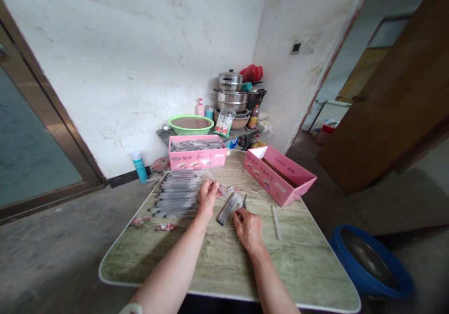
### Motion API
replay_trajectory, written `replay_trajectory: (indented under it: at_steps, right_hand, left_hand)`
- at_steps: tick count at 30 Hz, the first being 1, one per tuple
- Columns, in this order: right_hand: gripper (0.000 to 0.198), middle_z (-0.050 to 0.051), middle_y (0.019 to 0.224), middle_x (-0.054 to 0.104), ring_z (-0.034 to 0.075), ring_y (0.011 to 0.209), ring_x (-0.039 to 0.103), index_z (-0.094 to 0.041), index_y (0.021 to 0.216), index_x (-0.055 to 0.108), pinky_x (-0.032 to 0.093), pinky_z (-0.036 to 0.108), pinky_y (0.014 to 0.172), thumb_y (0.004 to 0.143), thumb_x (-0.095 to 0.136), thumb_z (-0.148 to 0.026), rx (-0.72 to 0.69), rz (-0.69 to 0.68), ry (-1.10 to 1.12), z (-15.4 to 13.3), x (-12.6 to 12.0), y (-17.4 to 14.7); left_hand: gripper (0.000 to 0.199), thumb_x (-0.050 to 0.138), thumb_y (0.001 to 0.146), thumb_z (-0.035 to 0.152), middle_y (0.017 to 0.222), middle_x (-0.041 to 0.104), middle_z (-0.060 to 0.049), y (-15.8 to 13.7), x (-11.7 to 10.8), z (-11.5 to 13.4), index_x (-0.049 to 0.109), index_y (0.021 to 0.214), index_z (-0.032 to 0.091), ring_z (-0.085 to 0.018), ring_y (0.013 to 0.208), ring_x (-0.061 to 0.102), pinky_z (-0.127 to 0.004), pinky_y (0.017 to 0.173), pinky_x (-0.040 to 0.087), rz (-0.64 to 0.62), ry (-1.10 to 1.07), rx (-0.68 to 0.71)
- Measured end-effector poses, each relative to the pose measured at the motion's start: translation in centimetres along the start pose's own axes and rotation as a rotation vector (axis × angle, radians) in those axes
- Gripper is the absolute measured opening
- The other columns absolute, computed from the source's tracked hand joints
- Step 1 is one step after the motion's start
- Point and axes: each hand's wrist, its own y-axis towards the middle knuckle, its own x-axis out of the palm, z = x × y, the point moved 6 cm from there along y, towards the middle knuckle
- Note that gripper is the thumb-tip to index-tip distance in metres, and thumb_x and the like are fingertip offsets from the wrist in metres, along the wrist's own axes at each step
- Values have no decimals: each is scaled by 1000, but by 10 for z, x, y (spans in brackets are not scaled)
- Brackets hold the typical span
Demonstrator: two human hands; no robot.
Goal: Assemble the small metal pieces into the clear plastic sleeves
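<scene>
My left hand (208,198) is closed around a slim translucent pen (221,191), which slants down toward my right hand. My right hand (248,226) is pinched shut close to the pen's lower end; whatever lies between its fingertips is too small to make out. Between the hands a small bunch of clear pens (227,209) with dark ends lies on the table. Left of my left hand, several rows of similar pens (178,195) lie side by side. One whitish, tube-like piece (276,222) lies apart, to the right of my right hand.
A pink box (198,160) full of pens stands at the table's back; another pink box (277,178) sits at an angle on the right. Behind are a green basin (191,131) and stacked pots (231,100). A blue tub (403,276) stands right of the table (210,272).
</scene>
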Motion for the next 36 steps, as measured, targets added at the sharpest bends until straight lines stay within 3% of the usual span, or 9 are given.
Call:
replay_trajectory:
  at_steps: [6,8,10,16,19,24,30,34,36]
  right_hand:
    - [17,4,63,68,13,55,58,-19,64,61,21,23,53,79,55,-23,59,4,-106,3,-2,-1]
    - [18,5,63,68,14,55,58,-19,63,61,20,24,53,79,54,-25,103,12,-137,5,-3,-1]
    - [19,6,62,68,15,55,59,-19,62,62,19,25,52,78,54,-27,137,0,-153,7,-2,-1]
    - [21,6,61,68,16,56,61,-20,59,63,18,26,50,76,55,-29,156,-78,-157,7,2,0]
    - [26,6,59,67,16,55,60,-19,58,61,18,25,50,80,52,-30,159,-58,-127,7,-2,0]
    - [41,4,62,67,17,58,60,-19,73,62,26,23,53,95,35,-41,176,93,68,10,-12,0]
    - [39,2,61,62,14,54,55,-18,77,60,30,22,54,96,37,-43,41,62,328,4,-4,2]
    - [38,0,56,56,13,52,51,-17,70,57,32,22,54,94,43,-43,37,53,519,3,-2,3]
    - [39,-1,54,54,12,52,49,-17,66,56,32,21,53,92,47,-45,57,18,616,5,2,5]
  left_hand:
    - [33,63,79,51,79,60,-1,7,-29,27,56,90,21,-13,70,59,-22,63,47,257,82,327]
    - [32,63,79,51,78,60,0,7,-31,32,56,90,21,-12,67,58,-21,62,45,281,88,360]
    - [34,67,76,50,76,61,-1,6,-24,29,57,89,20,-12,65,58,-21,58,45,207,65,296]
    - [42,75,68,47,76,63,-3,-6,15,2,62,90,14,-14,63,59,-24,56,50,-217,8,-80]
    - [40,75,69,44,82,66,-5,-14,23,-3,63,91,13,-15,68,62,-27,61,53,-342,13,-153]
    - [37,74,73,40,95,68,-11,-22,31,-2,65,97,13,-19,78,65,-28,65,53,-479,25,-202]
    - [42,76,72,39,99,68,-12,-24,34,-1,66,103,12,-20,83,65,-27,66,52,-488,16,-210]
    - [45,70,77,45,88,68,-9,-11,22,5,67,108,13,-15,76,61,-21,58,46,-334,-63,-134]
    - [41,69,78,45,80,65,-6,-6,16,8,69,101,12,-10,66,56,-18,53,41,-264,-102,-88]
